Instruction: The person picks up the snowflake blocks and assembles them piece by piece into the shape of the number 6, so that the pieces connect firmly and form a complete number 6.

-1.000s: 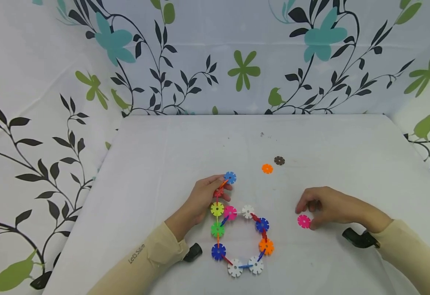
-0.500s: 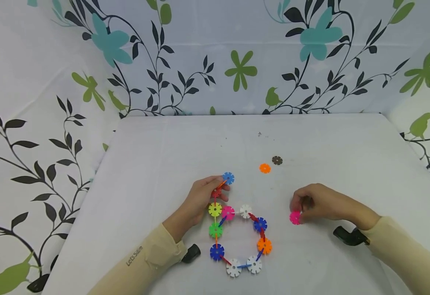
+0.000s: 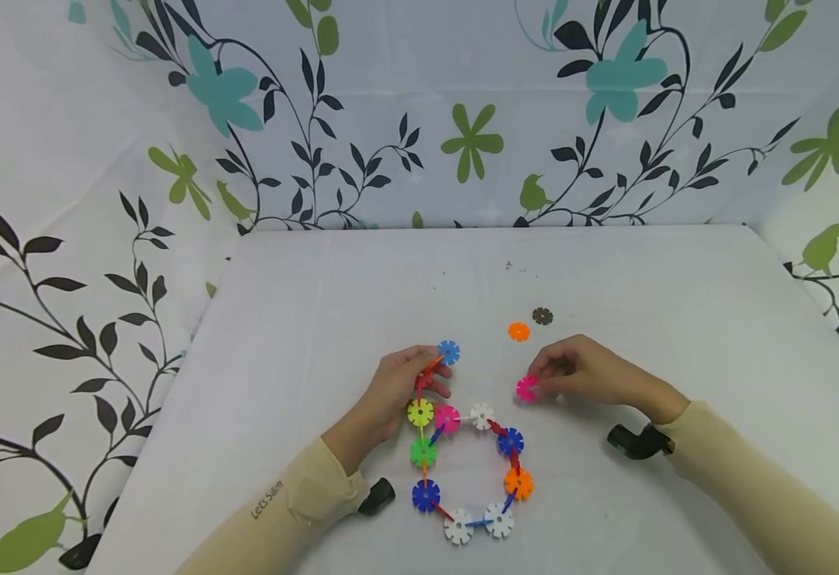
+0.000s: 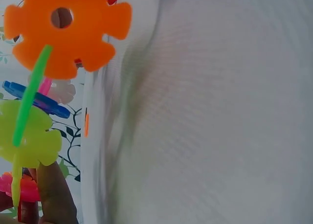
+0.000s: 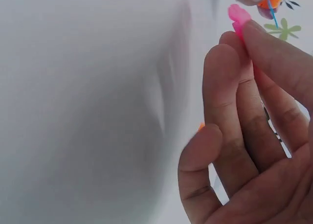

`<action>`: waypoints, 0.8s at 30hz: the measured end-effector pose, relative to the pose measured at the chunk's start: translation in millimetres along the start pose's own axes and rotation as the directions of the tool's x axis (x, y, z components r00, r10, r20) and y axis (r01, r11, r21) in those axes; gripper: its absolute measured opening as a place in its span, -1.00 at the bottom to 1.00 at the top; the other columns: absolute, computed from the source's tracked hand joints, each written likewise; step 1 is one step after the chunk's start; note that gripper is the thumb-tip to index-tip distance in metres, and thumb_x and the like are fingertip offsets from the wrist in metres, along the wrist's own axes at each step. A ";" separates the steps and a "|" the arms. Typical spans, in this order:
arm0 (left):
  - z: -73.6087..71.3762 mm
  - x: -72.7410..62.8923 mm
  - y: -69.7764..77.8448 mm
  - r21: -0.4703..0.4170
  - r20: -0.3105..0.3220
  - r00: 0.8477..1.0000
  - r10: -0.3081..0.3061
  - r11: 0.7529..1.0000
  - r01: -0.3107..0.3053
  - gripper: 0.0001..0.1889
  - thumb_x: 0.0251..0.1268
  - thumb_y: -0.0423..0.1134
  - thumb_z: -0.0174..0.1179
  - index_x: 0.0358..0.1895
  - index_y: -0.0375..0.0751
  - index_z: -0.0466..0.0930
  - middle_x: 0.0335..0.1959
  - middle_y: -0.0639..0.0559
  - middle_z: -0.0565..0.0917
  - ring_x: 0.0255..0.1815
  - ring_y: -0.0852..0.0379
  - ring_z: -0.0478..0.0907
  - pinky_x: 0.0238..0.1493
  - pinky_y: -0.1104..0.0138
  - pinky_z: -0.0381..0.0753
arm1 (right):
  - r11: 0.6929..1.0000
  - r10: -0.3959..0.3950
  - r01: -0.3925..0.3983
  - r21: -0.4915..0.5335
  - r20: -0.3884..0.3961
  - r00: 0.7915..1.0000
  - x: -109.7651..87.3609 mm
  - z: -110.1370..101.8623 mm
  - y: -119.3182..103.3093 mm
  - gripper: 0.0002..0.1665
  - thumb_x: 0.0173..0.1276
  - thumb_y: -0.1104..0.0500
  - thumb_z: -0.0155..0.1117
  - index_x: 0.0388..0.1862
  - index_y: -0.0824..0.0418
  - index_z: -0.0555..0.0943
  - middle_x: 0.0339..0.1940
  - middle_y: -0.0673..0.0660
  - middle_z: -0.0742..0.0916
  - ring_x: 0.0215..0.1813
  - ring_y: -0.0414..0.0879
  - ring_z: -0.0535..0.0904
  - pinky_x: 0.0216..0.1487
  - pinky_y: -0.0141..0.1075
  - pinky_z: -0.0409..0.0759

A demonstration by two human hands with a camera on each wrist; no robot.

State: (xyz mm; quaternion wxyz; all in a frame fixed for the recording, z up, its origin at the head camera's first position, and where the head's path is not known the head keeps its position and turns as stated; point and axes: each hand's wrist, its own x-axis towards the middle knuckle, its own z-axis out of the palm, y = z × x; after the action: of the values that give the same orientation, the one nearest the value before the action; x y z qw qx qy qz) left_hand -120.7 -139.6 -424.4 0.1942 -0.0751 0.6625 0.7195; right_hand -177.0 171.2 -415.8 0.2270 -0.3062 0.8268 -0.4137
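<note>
My left hand (image 3: 391, 393) grips the upper end of a chain of notched plastic discs, at a red disc (image 3: 425, 379) and an edge-on orange one. Above its fingertips a light-blue disc (image 3: 449, 352) sticks out at the chain's tip. Below, a yellow disc (image 3: 420, 413) and a green disc (image 3: 423, 454) lead into a loop of several linked discs. My right hand (image 3: 595, 374) pinches a loose pink disc (image 3: 526, 389) between thumb and fingertips, apart from the chain. In the right wrist view that pink disc (image 5: 238, 14) shows at the fingertips.
A loose orange disc (image 3: 518, 331) and a brown disc (image 3: 542, 316) lie on the white table (image 3: 333, 279) beyond the hands. A patterned cloth (image 3: 391, 72) hangs behind and to the sides. Each wrist wears a dark camera mount.
My right hand has carried the pink disc leftward and a little away from me, closer to the left hand. The left hand and the chain have stayed nearly in place.
</note>
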 end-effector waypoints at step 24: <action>0.1 2.0 -0.4 -0.006 -0.006 0.999 -0.047 0.999 0.047 -0.60 0.59 -0.05 0.04 0.18 -0.30 0.59 -0.06 -0.21 0.72 -0.29 0.07 0.73 -0.12 0.28 0.71 | 0.998 -0.059 0.063 0.020 -0.169 0.984 51.5 25.7 -33.2 -0.87 0.32 0.18 0.49 -0.18 0.11 0.73 -0.31 -0.02 0.79 -0.23 -0.14 0.75 -0.04 -0.24 0.69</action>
State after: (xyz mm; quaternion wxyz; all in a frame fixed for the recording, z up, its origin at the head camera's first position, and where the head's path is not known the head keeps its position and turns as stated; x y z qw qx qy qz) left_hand -122.3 -139.1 -425.4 0.2088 -0.0935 0.6589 0.7166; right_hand -186.8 105.9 -409.0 0.1473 -0.2924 0.8279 -0.4553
